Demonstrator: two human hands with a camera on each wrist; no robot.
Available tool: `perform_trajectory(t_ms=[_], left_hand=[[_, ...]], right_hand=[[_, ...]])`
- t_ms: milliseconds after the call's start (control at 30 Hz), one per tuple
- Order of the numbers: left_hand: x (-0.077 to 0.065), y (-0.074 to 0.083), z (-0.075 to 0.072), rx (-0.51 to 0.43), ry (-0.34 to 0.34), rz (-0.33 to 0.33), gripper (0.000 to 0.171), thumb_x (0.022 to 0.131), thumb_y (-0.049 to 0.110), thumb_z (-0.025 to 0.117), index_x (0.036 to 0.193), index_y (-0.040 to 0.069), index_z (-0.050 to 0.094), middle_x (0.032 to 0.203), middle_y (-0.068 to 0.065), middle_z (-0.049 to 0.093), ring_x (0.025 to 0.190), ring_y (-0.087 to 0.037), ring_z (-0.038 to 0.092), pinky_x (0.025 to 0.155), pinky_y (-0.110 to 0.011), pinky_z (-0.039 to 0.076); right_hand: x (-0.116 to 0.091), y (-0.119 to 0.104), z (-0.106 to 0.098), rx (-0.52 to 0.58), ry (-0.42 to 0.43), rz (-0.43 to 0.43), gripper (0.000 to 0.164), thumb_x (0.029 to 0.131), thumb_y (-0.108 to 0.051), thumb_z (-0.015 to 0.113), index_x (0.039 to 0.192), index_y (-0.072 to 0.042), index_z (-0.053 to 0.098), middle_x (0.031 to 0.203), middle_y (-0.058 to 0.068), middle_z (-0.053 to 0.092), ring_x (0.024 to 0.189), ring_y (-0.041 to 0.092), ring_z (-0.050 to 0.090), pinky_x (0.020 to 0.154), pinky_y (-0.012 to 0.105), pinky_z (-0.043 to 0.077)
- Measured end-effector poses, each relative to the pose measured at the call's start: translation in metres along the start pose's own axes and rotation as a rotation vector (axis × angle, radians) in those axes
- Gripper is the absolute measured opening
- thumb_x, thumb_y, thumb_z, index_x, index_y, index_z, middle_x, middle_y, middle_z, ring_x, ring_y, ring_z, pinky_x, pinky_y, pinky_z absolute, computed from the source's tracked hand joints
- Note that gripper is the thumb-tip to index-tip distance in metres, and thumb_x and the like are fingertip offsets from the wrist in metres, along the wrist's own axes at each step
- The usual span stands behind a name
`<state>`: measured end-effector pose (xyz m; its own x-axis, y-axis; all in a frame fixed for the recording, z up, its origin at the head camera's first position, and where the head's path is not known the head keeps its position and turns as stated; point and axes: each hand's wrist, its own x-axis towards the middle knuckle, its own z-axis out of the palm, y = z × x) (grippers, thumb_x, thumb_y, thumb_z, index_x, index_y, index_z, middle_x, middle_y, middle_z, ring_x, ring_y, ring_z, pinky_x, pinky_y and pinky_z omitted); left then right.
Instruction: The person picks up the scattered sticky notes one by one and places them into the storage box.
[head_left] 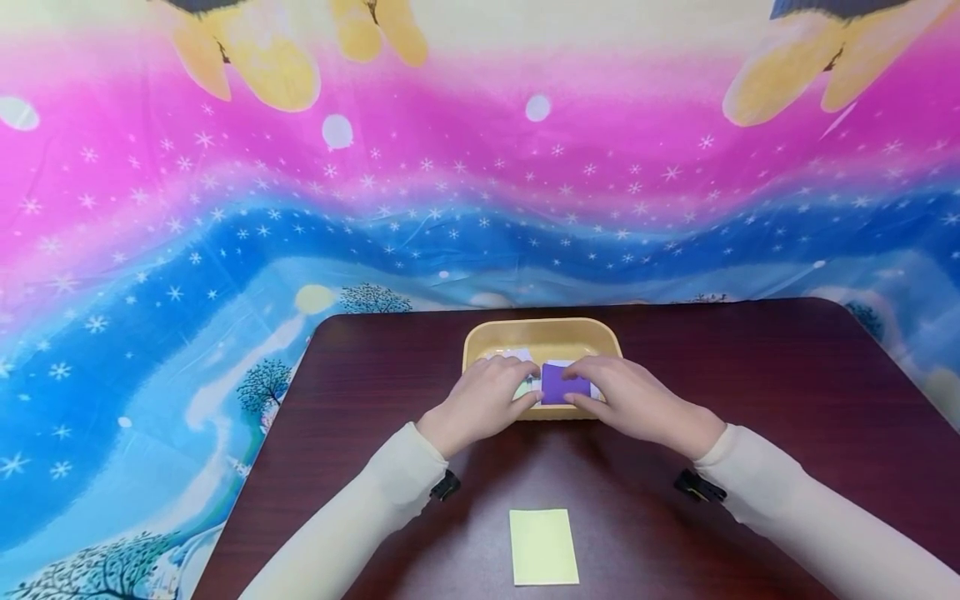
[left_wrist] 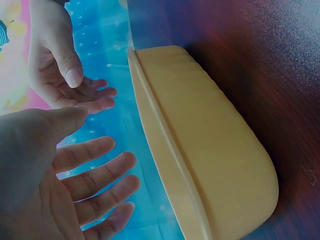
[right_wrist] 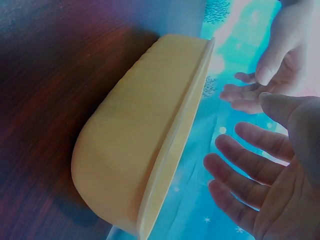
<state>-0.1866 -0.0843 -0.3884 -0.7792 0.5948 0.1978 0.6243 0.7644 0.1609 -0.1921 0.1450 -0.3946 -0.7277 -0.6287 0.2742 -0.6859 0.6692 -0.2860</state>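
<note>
A yellow tub with rounded corners (head_left: 545, 327) stands near the far side of the table. Both hands hover over its near side, a small gap between them. My left hand (head_left: 487, 396) has its fingers loosely bent; the left wrist view shows nothing in its palm. My right hand (head_left: 637, 400) mirrors it, and in the right wrist view its spread fingers are likewise bare. Below and between the hands, a flat purple piece (head_left: 557, 385) shows inside the tub, beside some pale pieces (head_left: 517, 354) partly hidden by the left hand.
A pale yellow square pad, like sticky notes (head_left: 544, 547), lies on the dark wooden table (head_left: 390, 375) near its front. Behind the table hangs a pink and blue printed cloth (head_left: 480, 167). Dark wrist straps (head_left: 445, 485) sit below both sleeves.
</note>
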Motion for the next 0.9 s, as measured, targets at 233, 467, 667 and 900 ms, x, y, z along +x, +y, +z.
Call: perform_trajectory(t_ms=[233, 467, 667, 900], left_hand=[[-0.005, 0.005, -0.002, 0.019, 0.007, 0.03, 0.04, 0.092, 0.042, 0.053, 0.118, 0.014, 0.064, 0.11, 0.0, 0.067, 0.102, -0.016, 0.06, 0.09, -0.036, 0.045], [-0.01, 0.012, -0.002, 0.059, 0.037, 0.067, 0.041, 0.092, 0.043, 0.052, 0.118, 0.014, 0.064, 0.111, 0.0, 0.066, 0.1, -0.016, 0.06, 0.086, -0.037, 0.047], [-0.014, 0.017, -0.002, 0.057, 0.044, 0.1, 0.038, 0.093, 0.042, 0.051, 0.116, 0.015, 0.064, 0.106, 0.003, 0.066, 0.094, -0.015, 0.06, 0.08, -0.034, 0.047], [-0.021, 0.021, 0.001, 0.053, 0.039, 0.126, 0.037, 0.092, 0.042, 0.053, 0.114, 0.014, 0.064, 0.1, 0.004, 0.066, 0.091, -0.013, 0.058, 0.081, -0.032, 0.046]], right_hand=[[-0.004, -0.003, 0.002, 0.013, -0.003, -0.015, 0.03, 0.085, -0.036, 0.066, 0.109, -0.018, 0.067, 0.105, -0.004, 0.068, 0.098, 0.012, 0.061, 0.083, 0.036, 0.05], [-0.006, -0.007, 0.002, 0.035, -0.007, -0.033, 0.028, 0.086, -0.036, 0.064, 0.109, -0.021, 0.066, 0.105, -0.009, 0.066, 0.094, 0.005, 0.059, 0.08, 0.031, 0.05], [-0.01, -0.011, 0.005, 0.034, -0.01, -0.044, 0.025, 0.088, -0.04, 0.061, 0.106, -0.023, 0.066, 0.101, -0.014, 0.065, 0.093, 0.002, 0.059, 0.079, 0.03, 0.05], [-0.015, -0.013, 0.008, 0.031, -0.02, -0.029, 0.023, 0.087, -0.037, 0.063, 0.104, -0.022, 0.067, 0.098, -0.014, 0.064, 0.088, 0.002, 0.057, 0.077, 0.031, 0.049]])
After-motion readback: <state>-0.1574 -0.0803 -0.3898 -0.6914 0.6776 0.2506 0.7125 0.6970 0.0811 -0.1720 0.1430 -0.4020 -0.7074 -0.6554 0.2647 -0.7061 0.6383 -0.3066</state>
